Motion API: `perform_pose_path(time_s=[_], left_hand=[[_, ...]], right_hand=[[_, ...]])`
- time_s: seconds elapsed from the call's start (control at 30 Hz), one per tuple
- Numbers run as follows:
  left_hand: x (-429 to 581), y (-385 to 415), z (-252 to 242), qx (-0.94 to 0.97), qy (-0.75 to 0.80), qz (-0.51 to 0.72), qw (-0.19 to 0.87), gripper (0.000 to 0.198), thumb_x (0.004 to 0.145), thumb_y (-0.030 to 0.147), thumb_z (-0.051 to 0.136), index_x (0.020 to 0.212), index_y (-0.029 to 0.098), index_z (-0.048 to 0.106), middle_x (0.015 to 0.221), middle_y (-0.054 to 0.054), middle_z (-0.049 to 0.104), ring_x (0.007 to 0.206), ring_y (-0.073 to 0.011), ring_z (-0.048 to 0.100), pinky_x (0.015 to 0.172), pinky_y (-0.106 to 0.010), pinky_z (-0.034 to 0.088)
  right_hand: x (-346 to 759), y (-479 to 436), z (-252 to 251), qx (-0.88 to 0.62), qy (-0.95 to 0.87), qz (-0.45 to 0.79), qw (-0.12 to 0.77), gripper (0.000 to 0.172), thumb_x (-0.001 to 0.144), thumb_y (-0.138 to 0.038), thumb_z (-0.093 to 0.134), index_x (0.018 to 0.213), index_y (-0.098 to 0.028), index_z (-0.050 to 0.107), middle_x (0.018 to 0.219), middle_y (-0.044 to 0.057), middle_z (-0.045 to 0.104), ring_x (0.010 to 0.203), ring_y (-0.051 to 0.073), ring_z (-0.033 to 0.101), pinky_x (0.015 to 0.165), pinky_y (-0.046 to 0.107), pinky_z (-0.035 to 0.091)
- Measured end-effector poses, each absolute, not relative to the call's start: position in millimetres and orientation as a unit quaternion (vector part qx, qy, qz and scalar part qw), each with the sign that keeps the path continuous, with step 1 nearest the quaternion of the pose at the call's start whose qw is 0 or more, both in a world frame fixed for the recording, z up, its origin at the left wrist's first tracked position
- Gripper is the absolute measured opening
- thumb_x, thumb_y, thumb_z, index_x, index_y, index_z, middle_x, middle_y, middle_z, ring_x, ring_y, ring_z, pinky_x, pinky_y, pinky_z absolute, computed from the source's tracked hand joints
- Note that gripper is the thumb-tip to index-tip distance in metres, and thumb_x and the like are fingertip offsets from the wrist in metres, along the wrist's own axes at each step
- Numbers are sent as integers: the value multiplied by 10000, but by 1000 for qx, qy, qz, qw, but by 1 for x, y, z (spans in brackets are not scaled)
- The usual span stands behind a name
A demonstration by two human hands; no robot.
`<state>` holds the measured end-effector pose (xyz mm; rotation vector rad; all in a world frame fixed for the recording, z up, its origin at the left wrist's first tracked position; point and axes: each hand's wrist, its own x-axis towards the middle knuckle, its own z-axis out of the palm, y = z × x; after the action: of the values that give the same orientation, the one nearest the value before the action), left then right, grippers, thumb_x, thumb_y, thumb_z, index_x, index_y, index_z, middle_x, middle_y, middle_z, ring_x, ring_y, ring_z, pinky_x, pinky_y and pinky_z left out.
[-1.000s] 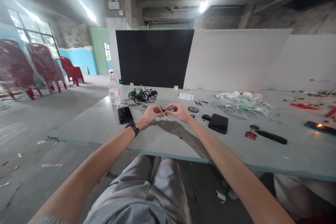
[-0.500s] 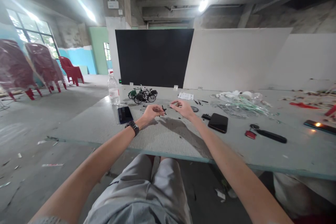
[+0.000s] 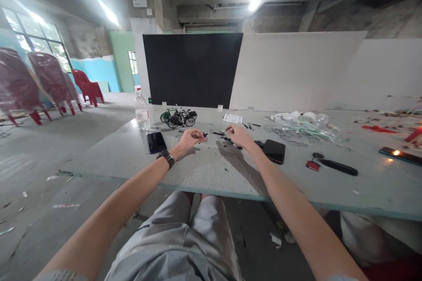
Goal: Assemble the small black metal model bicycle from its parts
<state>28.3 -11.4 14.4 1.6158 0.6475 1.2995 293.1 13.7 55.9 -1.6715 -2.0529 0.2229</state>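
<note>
My left hand [image 3: 191, 138] pinches a small black part [image 3: 205, 135] above the table. Its exact kind is too small to make out. To the right, my right hand [image 3: 240, 135] hovers low over the tabletop, with thumb and fingers brought together; whatever is between them cannot be made out. Loose small dark parts [image 3: 232, 142] lie just below these fingers, and another thin dark piece [image 3: 218, 133] is between the two hands. Several miniature bicycles [image 3: 180, 118], black and green, stand behind my left hand.
On the table [image 3: 198, 171] a phone [image 3: 156, 142] and a water bottle [image 3: 142, 112] are at left. At right lie a black flat device [image 3: 274, 151], a black-handled tool [image 3: 339, 167], a printed paper [image 3: 232, 118] and a heap of plastic packaging [image 3: 303, 125].
My right hand has moved a little right, away from my left hand, uncovering small dark parts on the table. My left hand stays almost in place with its black part.
</note>
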Motion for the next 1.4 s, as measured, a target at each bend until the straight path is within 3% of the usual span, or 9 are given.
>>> perform_pose_path(time_s=[0.3, 0.63, 0.83, 1.07, 1.4], left_hand=[[27, -13, 15, 666, 246, 527, 467, 408, 740, 482, 858, 788, 169, 601, 714, -19, 620, 922, -261, 758, 905, -403, 568], [26, -13, 16, 657, 256, 524, 478, 377, 739, 476, 857, 851, 158, 688, 791, -80, 717, 936, -280, 758, 869, -384, 559], [27, -13, 16, 674, 269, 519, 452, 368, 726, 464, 867, 845, 155, 705, 804, -95, 744, 893, -260, 757, 848, -374, 566], [25, -15, 17, 677, 282, 514, 444, 356, 770, 467, 832, 904, 148, 748, 806, -115, 763, 801, -231, 735, 857, -403, 585], [24, -11, 12, 684, 298, 511, 427, 304, 773, 414, 818, 917, 153, 761, 811, -95, 748, 732, -188, 691, 720, -328, 563]], right_hand=[[296, 17, 54, -619, -749, 81, 222, 279, 1018, -247, 491, 1171, -143, 700, 1201, 167, 728, 883, 213, 692, 708, 270, 470], [295, 15, 54, -608, -758, 60, 228, 274, 1009, -231, 496, 1152, -156, 718, 1189, 157, 735, 952, 230, 691, 799, 291, 486], [304, 16, 62, -638, -738, 39, 215, 288, 996, -183, 491, 1161, -156, 725, 1161, 159, 747, 946, 240, 695, 793, 300, 486], [331, 15, 68, -668, -727, 37, 154, 254, 993, -255, 547, 1101, -172, 762, 1083, 154, 770, 859, 241, 692, 712, 305, 489], [329, 14, 63, -648, -752, 49, 108, 224, 901, -146, 653, 1037, -180, 829, 1053, 153, 785, 911, 261, 717, 821, 327, 523]])
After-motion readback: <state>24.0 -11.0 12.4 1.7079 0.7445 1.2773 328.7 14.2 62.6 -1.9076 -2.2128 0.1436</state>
